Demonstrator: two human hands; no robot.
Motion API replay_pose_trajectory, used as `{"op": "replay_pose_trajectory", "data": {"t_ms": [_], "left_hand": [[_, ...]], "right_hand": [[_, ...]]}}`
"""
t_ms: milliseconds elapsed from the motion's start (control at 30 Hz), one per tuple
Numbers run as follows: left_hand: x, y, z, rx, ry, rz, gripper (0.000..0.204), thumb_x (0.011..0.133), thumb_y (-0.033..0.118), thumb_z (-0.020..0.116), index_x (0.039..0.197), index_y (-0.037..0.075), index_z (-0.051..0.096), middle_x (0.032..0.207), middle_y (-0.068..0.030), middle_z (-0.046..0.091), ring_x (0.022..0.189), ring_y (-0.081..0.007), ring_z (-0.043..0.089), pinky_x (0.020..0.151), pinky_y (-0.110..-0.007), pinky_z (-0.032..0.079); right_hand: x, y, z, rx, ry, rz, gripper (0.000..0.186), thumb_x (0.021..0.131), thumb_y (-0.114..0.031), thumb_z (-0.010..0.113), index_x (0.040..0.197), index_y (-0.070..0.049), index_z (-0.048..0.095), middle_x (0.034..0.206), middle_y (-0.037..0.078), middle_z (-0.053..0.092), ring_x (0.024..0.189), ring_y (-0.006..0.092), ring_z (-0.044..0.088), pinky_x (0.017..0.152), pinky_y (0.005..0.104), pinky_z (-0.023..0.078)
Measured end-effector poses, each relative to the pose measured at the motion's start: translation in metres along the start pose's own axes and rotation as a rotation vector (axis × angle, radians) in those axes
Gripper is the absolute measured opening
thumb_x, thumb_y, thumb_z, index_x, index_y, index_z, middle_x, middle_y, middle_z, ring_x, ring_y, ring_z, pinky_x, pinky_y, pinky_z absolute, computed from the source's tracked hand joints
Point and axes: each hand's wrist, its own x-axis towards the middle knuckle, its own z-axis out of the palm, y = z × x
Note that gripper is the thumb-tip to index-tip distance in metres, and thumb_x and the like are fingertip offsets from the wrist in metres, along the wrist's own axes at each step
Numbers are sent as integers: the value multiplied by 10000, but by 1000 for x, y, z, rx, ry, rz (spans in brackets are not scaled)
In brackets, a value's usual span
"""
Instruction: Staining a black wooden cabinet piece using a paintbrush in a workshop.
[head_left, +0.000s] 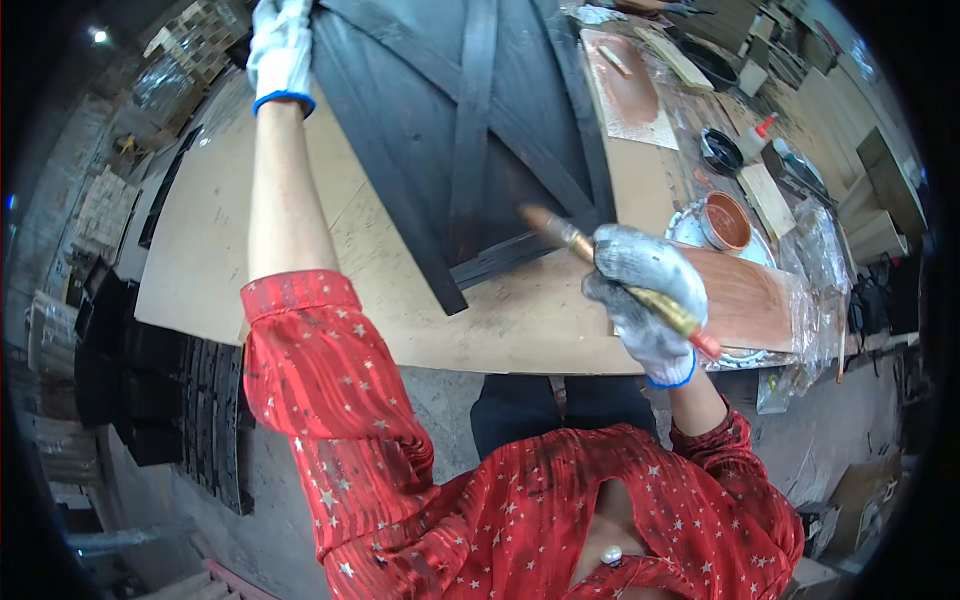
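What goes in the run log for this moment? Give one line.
left hand: on far edge of dark wooden cross-braced panel | right hand: gripping gold-handled paintbrush, bristles at panel | copper paint bowl: right, on table

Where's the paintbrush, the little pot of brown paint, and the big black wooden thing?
paintbrush (566, 234): head view, on its metal ferrule.
pot of brown paint (727, 221): head view, on the paint surface.
black wooden panel (420, 110): head view, on a flat board.
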Motion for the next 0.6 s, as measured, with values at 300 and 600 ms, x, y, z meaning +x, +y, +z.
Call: {"op": "replay_pose_trajectory", "data": {"t_ms": [300, 600], "left_hand": [[1, 4, -3, 142, 32, -51, 508, 895, 494, 440, 1229, 114, 492, 1184, -152, 571, 1130, -290, 520, 959, -358, 371], [1, -9, -11, 14, -48, 220, 402, 968, 306, 348, 1225, 39, 504, 1237, -127, 535, 1180, -223, 474, 996, -286, 342]], "right_hand": [[-9, 11, 4, 397, 123, 369, 410, 795, -48, 646, 1149, 82, 485, 1092, 198, 588, 831, 231, 644, 748, 319, 533], [83, 8, 53, 679, -379, 372, 307, 823, -154, 639, 1081, 7, 591, 912, 91, 663, 825, 132, 629, 771, 251, 491]]}}
